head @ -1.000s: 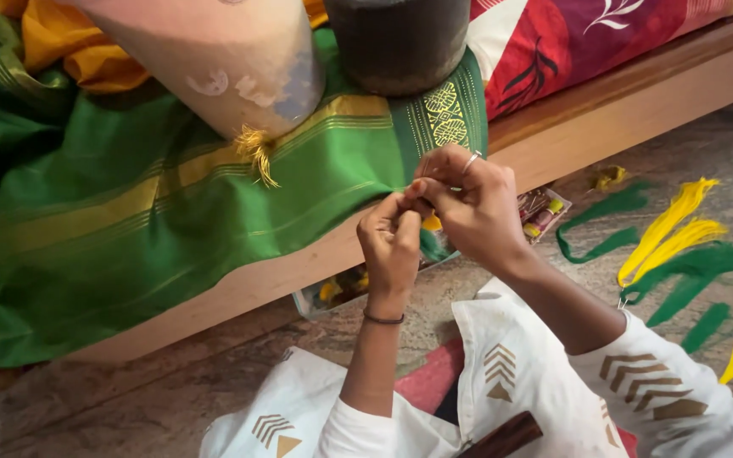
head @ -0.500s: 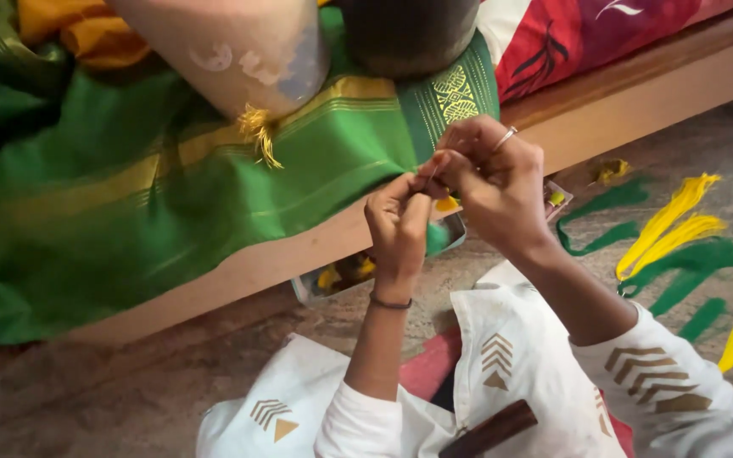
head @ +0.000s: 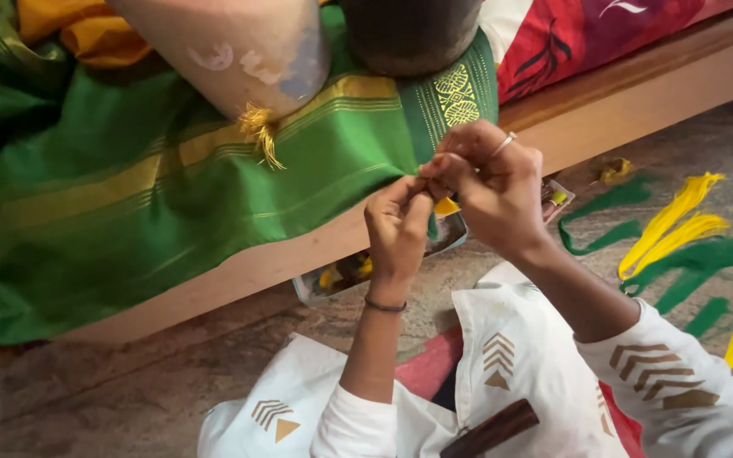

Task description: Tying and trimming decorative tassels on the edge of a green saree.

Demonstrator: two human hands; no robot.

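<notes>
The fingers (head: pixel 422 188) of the left hand (head: pixel 396 233) and of the right hand (head: pixel 489 191) are pinched together on the near edge of the green cloth (head: pixel 214 182), where it hangs over the side of the wooden bed (head: pixel 638 106); a bit of yellow thread (head: pixel 445 206) shows just below the pinch. The bed runs across the far part of the scene above a mottled stone floor (head: pixel 112 390), where yellow and green thread bundles (head: pixel 680 246) lie to the right and a small tray (head: pixel 358 271) of scraps sits under the bed's edge. The cloth is bright green with gold stripes and a gold woven motif near its right end, and a finished yellow tassel (head: pixel 258 131) hangs from it further left, under a pale cylinder (head: pixel 231 51) with a dark pot (head: pixel 409 30) beside it. Compared with half a second ago, both hands have stayed pinched on the same spot of the edge, barely shifted.
</notes>
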